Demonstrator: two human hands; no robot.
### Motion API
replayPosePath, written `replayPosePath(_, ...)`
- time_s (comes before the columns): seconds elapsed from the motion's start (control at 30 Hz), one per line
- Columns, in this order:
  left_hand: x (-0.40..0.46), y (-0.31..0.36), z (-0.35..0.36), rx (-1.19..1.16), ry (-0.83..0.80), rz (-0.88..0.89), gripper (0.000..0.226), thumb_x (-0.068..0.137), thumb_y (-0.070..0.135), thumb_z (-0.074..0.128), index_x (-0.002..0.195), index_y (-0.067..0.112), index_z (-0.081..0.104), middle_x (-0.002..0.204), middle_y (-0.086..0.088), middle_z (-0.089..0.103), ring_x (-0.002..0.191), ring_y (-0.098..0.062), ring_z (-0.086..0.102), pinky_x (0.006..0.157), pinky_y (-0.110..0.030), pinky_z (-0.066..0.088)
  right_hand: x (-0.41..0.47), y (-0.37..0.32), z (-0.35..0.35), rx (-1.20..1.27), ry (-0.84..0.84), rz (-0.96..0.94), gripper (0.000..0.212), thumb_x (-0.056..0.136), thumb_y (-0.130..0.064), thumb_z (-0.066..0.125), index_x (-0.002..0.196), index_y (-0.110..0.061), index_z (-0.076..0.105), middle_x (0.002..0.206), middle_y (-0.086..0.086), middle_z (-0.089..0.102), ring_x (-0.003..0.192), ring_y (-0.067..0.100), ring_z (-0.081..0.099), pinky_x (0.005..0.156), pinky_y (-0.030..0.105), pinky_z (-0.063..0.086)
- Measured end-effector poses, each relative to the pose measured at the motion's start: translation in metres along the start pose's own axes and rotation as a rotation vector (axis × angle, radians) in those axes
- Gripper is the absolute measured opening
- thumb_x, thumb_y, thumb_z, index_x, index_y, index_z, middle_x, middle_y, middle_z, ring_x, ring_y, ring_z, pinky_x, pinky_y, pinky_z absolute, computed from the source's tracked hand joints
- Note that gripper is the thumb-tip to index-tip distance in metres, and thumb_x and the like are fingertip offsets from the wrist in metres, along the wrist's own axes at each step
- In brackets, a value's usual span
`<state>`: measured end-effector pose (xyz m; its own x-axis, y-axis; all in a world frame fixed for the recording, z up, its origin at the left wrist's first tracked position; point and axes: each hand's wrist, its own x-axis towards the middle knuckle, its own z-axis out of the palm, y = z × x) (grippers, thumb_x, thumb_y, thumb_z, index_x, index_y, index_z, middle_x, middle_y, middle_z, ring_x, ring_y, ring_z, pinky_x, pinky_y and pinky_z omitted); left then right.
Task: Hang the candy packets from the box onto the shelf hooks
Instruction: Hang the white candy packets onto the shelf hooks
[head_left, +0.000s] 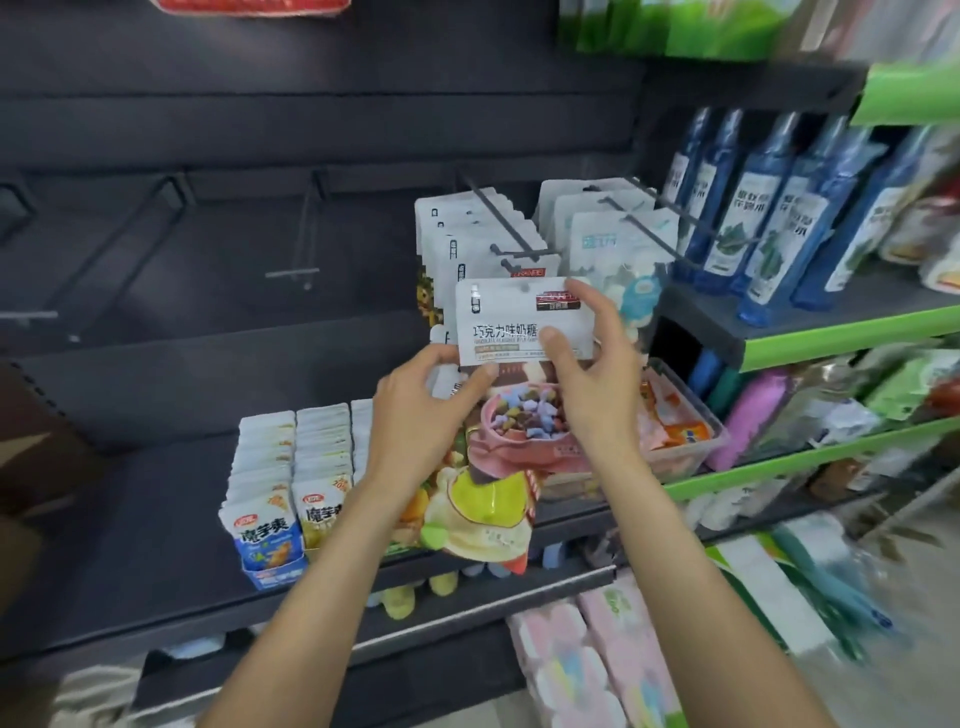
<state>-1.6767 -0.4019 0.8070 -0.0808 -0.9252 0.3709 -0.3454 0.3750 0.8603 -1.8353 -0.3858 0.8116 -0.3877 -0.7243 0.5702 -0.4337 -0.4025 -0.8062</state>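
I hold a white candy packet with black characters and a pink bowl picture, upright in front of the shelf. My right hand pinches its upper right side, thumb on the front. My left hand grips its lower left edge. The packet's top sits just below the tip of a black hook that carries several matching white packets. To the right, a second hook holds several pale packets. No box is in view.
Bare black hooks jut from the dark back panel at left. Snack pouch rows stand on the dark shelf. Blue bottles line the green-edged shelf at right. A clear tub sits behind my right wrist.
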Motion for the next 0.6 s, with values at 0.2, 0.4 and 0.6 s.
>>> replayPosePath(0.2, 0.014, -0.005, -0.001, 0.122, 0.055, 0.056, 0.014, 0.085, 0.04, 0.068, 0.082, 0.027, 0.065, 0.079, 0.014, 0.069, 0.075, -0.004, 0.061, 0.064, -0.019, 0.041, 0.019, 0.006, 0.008, 0.046, -0.038, 0.027, 0.042, 0.092, -0.009, 0.061, 0.133, -0.017, 0.054, 0.128, -0.017, 0.052, 0.121, -0.008, 0.044, 0.103, 0.007, 0.033)
replayPosePath(0.4, 0.02, -0.008, 0.002, 0.11, 0.041, 0.019, 0.018, 0.086, 0.04, 0.068, 0.081, 0.023, 0.067, 0.08, 0.012, 0.07, 0.076, -0.005, 0.062, 0.068, -0.025, 0.045, 0.029, 0.011, 0.009, 0.05, -0.057, 0.086, 0.043, 0.092, -0.011, 0.062, 0.134, -0.017, 0.055, 0.131, -0.011, 0.055, 0.121, -0.005, 0.045, 0.105, 0.014, 0.036)
replayPosePath(0.6, 0.005, -0.02, -0.006, 0.094, 0.037, -0.026, 0.008, 0.086, 0.033, 0.068, 0.083, 0.026, 0.069, 0.088, 0.021, 0.068, 0.085, 0.012, 0.059, 0.074, 0.0, 0.036, 0.044, 0.021, 0.017, -0.014, -0.093, 0.112, 0.043, 0.093, -0.014, 0.062, 0.135, -0.021, 0.055, 0.137, -0.006, 0.055, 0.12, -0.004, 0.042, 0.104, 0.011, 0.034)
